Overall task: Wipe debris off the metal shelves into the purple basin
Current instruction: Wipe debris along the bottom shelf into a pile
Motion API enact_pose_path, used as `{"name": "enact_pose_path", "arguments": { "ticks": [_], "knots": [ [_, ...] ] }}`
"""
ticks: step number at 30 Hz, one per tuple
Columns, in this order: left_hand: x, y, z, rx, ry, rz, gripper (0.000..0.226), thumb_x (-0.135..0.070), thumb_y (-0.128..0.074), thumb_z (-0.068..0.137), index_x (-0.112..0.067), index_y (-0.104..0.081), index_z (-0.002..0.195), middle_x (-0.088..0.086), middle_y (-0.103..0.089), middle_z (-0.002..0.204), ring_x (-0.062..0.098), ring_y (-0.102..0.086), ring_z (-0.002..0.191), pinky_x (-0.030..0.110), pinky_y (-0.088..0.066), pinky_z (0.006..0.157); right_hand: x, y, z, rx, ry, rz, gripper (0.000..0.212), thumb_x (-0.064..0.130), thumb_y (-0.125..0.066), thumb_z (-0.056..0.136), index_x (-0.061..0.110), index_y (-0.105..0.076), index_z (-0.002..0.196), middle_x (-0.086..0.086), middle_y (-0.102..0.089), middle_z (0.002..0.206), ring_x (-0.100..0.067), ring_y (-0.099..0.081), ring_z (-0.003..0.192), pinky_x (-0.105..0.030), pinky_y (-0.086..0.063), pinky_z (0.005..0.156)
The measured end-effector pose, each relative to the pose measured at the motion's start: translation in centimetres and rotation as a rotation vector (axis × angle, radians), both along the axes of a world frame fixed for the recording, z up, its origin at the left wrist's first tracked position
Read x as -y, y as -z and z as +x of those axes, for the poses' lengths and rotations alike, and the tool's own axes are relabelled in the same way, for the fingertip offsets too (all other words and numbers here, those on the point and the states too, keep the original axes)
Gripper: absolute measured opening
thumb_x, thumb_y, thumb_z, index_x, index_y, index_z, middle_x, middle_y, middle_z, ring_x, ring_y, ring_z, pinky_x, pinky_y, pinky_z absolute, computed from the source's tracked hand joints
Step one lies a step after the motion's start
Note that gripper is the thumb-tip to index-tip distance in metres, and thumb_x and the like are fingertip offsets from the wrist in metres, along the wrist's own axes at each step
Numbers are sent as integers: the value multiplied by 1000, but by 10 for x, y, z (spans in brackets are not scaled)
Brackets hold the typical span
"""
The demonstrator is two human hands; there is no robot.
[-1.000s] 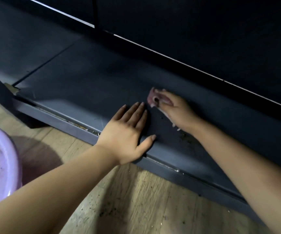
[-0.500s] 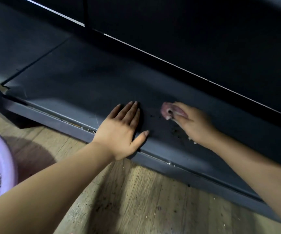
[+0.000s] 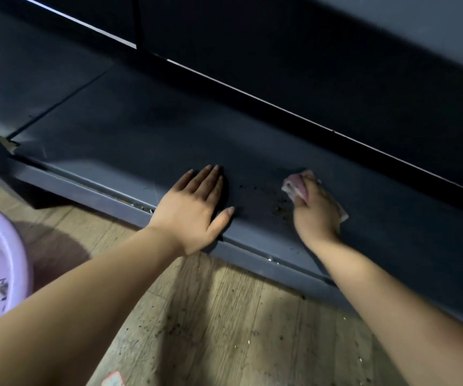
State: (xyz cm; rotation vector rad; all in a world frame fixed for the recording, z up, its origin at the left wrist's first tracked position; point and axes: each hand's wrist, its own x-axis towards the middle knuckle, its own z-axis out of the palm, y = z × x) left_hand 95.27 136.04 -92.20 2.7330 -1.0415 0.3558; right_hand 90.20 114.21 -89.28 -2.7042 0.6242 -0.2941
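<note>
**Crumbs getting herded toward the shelf edge**

As the right hand [image 3: 315, 215], gripping a crumpled pink cloth [image 3: 297, 186], has dragged nearer, dark debris [image 3: 266, 195] gathers beside the flat, open left hand [image 3: 197, 207] on the dark grey metal shelf [image 3: 141, 146]. The round purple plastic basin [image 3: 16, 246] sits well left on the floor.

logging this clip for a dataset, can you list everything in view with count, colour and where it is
metal shelf: one, dark grey, low along the floor, running from upper left to lower right
upper shelf edge: one, dark with a thin light line, above the low shelf
debris: scattered specks, dark, on the shelf between the two hands
cloth: one, pink, on the shelf under the right hand
basin: one, purple, on the floor at the left edge, partly cut off, dark bits inside
floor: wood-look planks, light brown, speckled with crumbs
left hand: flat on the shelf, fingers straight
right hand: grips the cloth
</note>
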Motion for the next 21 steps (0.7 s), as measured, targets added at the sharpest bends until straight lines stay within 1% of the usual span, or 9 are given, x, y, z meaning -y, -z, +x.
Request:
{"name": "enact_pose_path", "arguments": {
  "ticks": [3, 4, 6, 8, 10, 12, 14, 18, 21],
  "knots": [
    [0, 1, 0, 17, 0, -10, 66, -45, -30, 93, 6, -60, 122, 23, -56, 130, 35, -55, 121, 44, -39, 104, -36, -2, 21, 42, -159, 19, 39, 7, -49, 91, 12, -51, 130, -8, -50, 137, -27, -43, 127, -27, -25, 104],
    [0, 0, 0, 15, -1, -10, 66, -45, -30, 93, 6, -60, 123, 23, -56, 131, 35, -55, 122, 46, -39, 104, -45, -2, 27, 47, -214, 45, 39, 7, -50, 91, 12, -52, 130, -8, -51, 137, -26, -43, 128, -29, -25, 106],
    [0, 0, -1, 3, -7, -1, 67, -46, -28, 94, 5, -58, 126, 22, -54, 133, 34, -53, 124, 38, -34, 108, -55, -1, 36, 44, -291, 129, 38, 7, -49, 92, 14, -53, 129, -6, -53, 135, -24, -45, 127, -34, -30, 108],
    [0, -1, -1, -1, -5, 4, 67, -47, -28, 94, 5, -57, 127, 22, -53, 134, 34, -51, 125, 37, -27, 110, -55, -4, 41, 26, -296, 301, 35, 9, -46, 95, 15, -54, 128, -6, -57, 130, -24, -49, 123, -39, -35, 107],
    [0, 0, -1, 14, -5, 17, 67, -46, -28, 95, 5, -56, 127, 22, -53, 134, 35, -52, 125, 39, -31, 110, -45, -10, 40, 20, -270, 430, 31, 12, -44, 97, 19, -56, 124, -5, -61, 123, -23, -55, 115, -42, -41, 103],
    [1, -1, -2, 15, -3, 29, 67, -46, -26, 95, 6, -55, 128, 22, -52, 135, 35, -51, 125, 46, -31, 107, -26, -14, 29, -2, -195, 395, 29, 16, -43, 98, 26, -56, 122, -5, -64, 117, -24, -59, 99, -41, -48, 90],
    [0, -1, -3, -6, -5, 35, 68, -45, -24, 96, 5, -54, 129, 22, -50, 137, 34, -49, 128, 40, -31, 110, -2, -14, 9, 1, -74, 312, 30, 20, -45, 97, 29, -54, 123, -8, -64, 115, -26, -60, 90, -44, -49, 83],
    [-7, -6, -5, 6, 56, 43, 64, -40, -23, 98, 6, -55, 128, 23, -52, 135, 34, -50, 126, 38, -28, 112, 27, -6, -47, 46, 190, 200, 36, 14, -43, 96, 10, -48, 132, -17, -54, 130, -36, -51, 118, -39, -37, 97],
    [-22, -9, -3, 64, 99, 54, 62, -38, -23, 99, 7, -55, 127, 24, -54, 133, 36, -52, 124, 38, -22, 107, 18, 7, -76, 119, 240, 30, 47, 19, -39, 83, -1, -55, 123, -24, -60, 117, -40, -57, 109, -37, -36, 94]
  ]
}}
